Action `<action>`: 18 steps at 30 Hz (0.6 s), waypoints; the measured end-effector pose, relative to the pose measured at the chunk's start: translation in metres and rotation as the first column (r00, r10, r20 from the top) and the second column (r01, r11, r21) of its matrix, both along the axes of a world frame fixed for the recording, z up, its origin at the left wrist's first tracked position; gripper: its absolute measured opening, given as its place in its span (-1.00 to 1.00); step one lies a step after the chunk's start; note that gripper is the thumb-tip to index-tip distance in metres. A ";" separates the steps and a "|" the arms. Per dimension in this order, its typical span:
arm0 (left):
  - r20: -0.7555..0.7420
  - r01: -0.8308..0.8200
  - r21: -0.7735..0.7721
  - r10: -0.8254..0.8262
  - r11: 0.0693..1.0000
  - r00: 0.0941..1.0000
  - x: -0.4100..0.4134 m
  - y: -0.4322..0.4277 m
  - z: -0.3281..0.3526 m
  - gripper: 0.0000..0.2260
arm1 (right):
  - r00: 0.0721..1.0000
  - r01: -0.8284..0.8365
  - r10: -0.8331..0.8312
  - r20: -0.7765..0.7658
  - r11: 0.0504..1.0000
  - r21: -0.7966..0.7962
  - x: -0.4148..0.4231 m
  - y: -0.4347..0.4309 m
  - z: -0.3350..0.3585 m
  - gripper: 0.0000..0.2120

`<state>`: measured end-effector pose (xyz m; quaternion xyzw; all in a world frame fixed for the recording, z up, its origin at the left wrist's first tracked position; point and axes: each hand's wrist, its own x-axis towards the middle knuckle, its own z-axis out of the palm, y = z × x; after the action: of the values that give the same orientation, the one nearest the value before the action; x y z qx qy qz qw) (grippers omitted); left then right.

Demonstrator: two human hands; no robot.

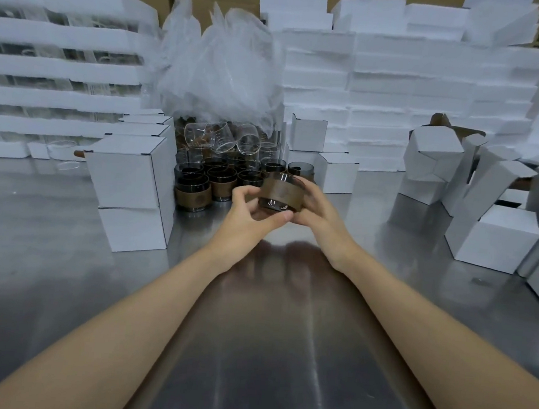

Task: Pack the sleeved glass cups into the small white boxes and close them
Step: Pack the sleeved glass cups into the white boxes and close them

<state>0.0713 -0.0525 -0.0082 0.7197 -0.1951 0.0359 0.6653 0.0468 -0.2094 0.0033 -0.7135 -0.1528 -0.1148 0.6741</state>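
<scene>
Item: sleeved glass cup (282,194), smoky glass, round, wrapped in a brown matte band; held tilted above the table (266,349), in front of the other sleeved cups (218,177).

Left hand (251,211): fingers curled, thumb pressed under the base.
Right hand (317,214): fingers curled round the cup's far right side.

Table: brushed steel, reflective, with bare surface between the forearms.
Closed white boxes (128,174): smooth card with square edges, stacked at left, touching the grouped cups.
Open white boxes (497,241): flaps raised, standing at right, well apart from the hands.
Behind: crumpled clear plastic bags (224,65) and rough-edged foam slabs (400,85).
</scene>
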 end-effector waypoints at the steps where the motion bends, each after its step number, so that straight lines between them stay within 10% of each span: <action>1: -0.009 0.006 -0.010 -0.006 1.000 1.000 0.000 0.000 0.000 -0.60 | 1.000 0.018 -0.017 0.023 0.999 -0.031 -0.001 0.001 0.000 -0.42; 6: -0.035 0.036 -0.030 -0.037 0.999 0.999 0.002 0.001 0.002 -0.88 | 0.964 0.229 -0.204 0.173 0.963 -0.145 -0.001 0.007 -0.003 -0.35; 18: -0.199 0.100 -0.201 -0.140 0.975 0.970 -0.004 0.000 0.010 -0.56 | 0.816 0.490 -0.284 0.504 0.801 -0.342 -0.010 0.023 0.000 -0.36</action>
<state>0.0678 -0.0525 0.0014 0.6398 -0.1623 -0.0630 0.7486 0.0371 -0.1862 0.0038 -0.8242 -0.1666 -0.3680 0.3969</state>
